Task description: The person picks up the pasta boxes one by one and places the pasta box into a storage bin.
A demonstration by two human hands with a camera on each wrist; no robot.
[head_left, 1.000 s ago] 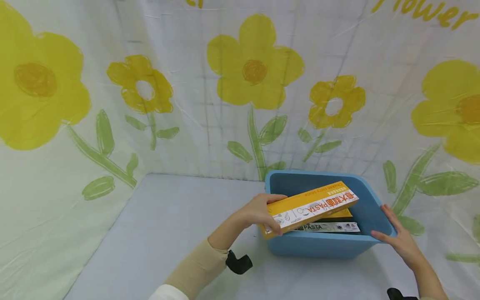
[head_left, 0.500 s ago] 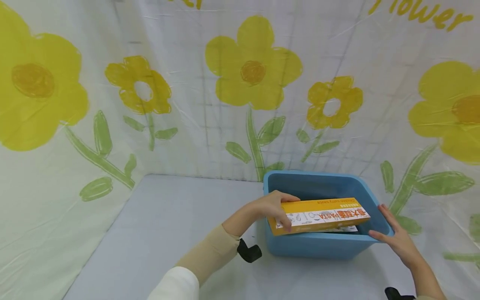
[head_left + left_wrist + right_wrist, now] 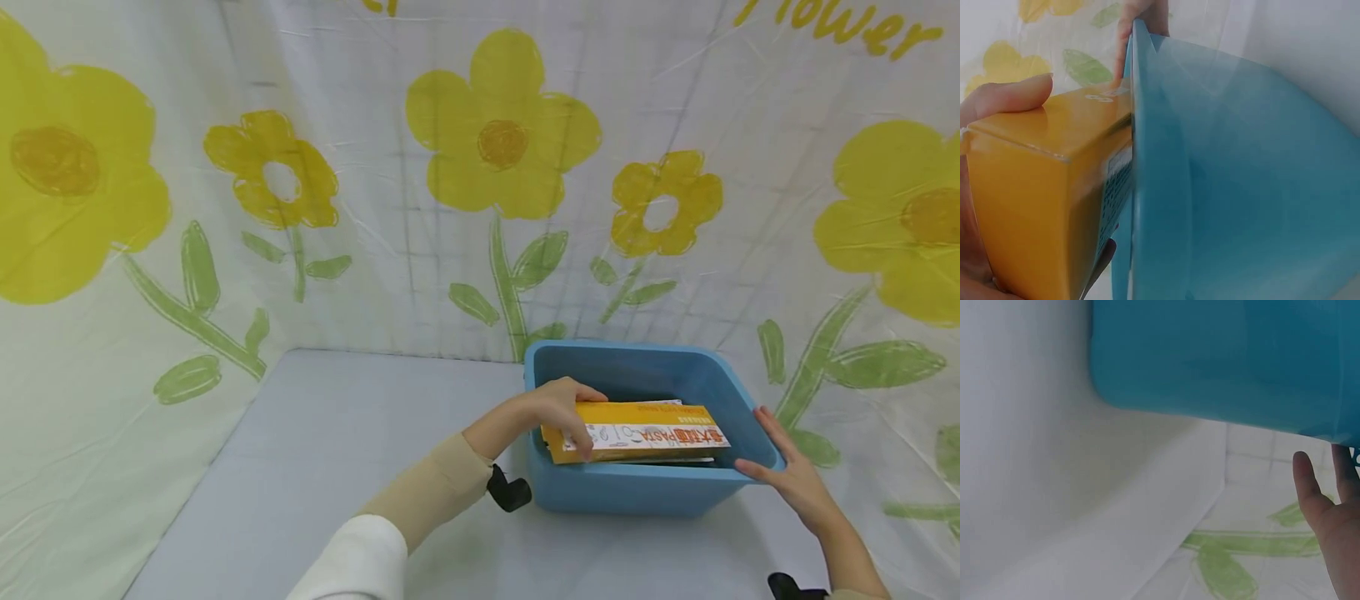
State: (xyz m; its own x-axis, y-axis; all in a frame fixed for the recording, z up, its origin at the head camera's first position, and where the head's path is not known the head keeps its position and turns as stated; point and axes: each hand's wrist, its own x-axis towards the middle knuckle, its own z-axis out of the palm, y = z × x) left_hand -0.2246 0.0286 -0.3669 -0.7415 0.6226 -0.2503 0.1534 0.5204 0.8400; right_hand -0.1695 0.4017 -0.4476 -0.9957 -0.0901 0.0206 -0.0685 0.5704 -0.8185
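Observation:
At the right of the head view, a light blue plastic bin [image 3: 645, 492] stands on the table. My left hand [image 3: 562, 408] grips the left end of a yellow pasta box [image 3: 663, 436], thumb on the near side and fingers over the top. The box lies level across the inside of the bin, close behind its front rim. Edges of other boxes show beneath and behind it, mostly hidden. In the left wrist view the box's yellow end [image 3: 1019, 206] is beside the bin wall [image 3: 1260, 169]. My right hand [image 3: 802, 483] holds the bin's front right corner at the rim.
A pale grey table top [image 3: 360, 450] extends left of the bin. Behind it hangs a white curtain [image 3: 375, 275] painted with yellow flowers, close to the bin's back rim. Black wrist mounts [image 3: 510, 489] stick out from both forearms.
My left hand has moved right and lowered the pasta box from a slant over the bin to level inside it, covering the boxes below. The right hand stays at the rim.

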